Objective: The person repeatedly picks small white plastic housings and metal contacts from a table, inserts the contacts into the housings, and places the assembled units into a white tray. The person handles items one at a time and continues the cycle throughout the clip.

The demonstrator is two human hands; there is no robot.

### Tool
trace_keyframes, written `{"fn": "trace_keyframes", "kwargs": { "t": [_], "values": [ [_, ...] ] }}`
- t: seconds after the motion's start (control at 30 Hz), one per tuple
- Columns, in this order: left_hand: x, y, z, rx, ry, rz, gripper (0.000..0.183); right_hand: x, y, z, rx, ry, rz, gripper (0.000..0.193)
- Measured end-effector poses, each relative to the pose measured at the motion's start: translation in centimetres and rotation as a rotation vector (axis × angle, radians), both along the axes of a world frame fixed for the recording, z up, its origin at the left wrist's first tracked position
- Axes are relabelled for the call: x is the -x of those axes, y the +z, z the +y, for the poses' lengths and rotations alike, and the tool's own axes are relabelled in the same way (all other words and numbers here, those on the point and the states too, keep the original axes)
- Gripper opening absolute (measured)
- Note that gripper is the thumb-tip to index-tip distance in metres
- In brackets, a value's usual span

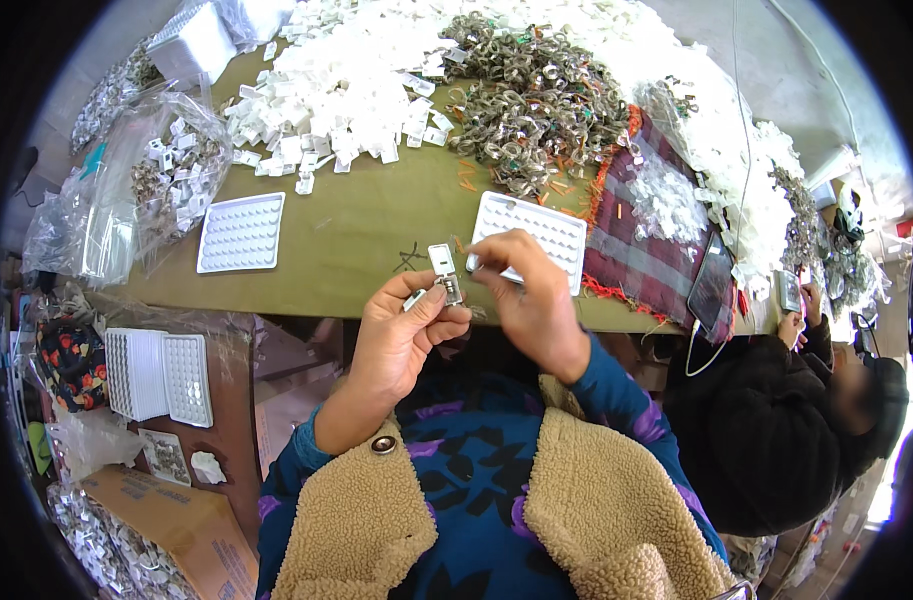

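My left hand (401, 330) is closed around a small white plastic case (443, 262) with its flap raised and metal parts showing inside. A second small pale piece shows between the fingers of that hand. Just right of the case, my right hand (529, 298) has its fingers pinched at a tiny pale piece (472, 262), too small to name. Under and beyond my right hand lies a white tray with round hollows (566, 232). A similar white tray (241, 232) sits to the left on the green tabletop (346, 225).
Heaps of white plastic parts (326, 90) and grey-brown metal-looking pieces (536, 100) cover the far table. A plaid cloth (641, 215) and a phone (714, 280) with a cable lie right. Stacked trays (136, 375) stand left. Another person (776, 430) works at right.
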State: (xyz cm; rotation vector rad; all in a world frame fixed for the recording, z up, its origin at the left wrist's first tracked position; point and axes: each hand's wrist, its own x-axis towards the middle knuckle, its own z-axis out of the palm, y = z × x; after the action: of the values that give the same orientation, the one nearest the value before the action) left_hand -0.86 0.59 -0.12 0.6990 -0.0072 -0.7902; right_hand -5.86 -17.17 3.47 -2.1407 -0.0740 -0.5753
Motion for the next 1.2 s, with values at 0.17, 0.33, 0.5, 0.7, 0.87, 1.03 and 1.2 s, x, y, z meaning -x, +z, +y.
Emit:
{"fn": "trace_keyframes", "kwargs": {
  "t": [0.17,0.33,0.5,0.7,0.87,1.03,1.2],
  "values": [
    [1.1,0.2,-0.1,-0.033,-0.006,-0.009,0.016,1.4,-0.7,3.2,0.008,-0.073,-0.097,0.022],
    [1.7,0.1,0.3,-0.065,0.011,-0.002,0.015,1.2,-0.3,2.1,-0.03,0.12,0.008,0.022],
    [2.1,0.1,0.6,-0.06,0.023,0.045,0.017,0.8,0.1,0.5,-0.06,0.299,0.148,0.028],
    [1.0,0.3,1.7,-0.102,0.026,0.008,0.015,1.9,-0.4,2.8,0.142,0.161,-0.196,0.034],
    [1.1,0.7,2.2,-0.112,-0.062,-0.071,0.016,1.8,0.5,2.9,-0.359,-0.013,0.224,0.023],
    [1.0,0.3,1.8,-0.139,-0.102,-0.006,0.014,0.8,0.2,3.2,-0.425,0.05,0.353,0.015],
    [1.4,-0.2,2.3,0.227,-0.219,0.241,0.026,1.7,1.3,0.9,-0.158,0.343,0.025,0.022]
  ]
}}
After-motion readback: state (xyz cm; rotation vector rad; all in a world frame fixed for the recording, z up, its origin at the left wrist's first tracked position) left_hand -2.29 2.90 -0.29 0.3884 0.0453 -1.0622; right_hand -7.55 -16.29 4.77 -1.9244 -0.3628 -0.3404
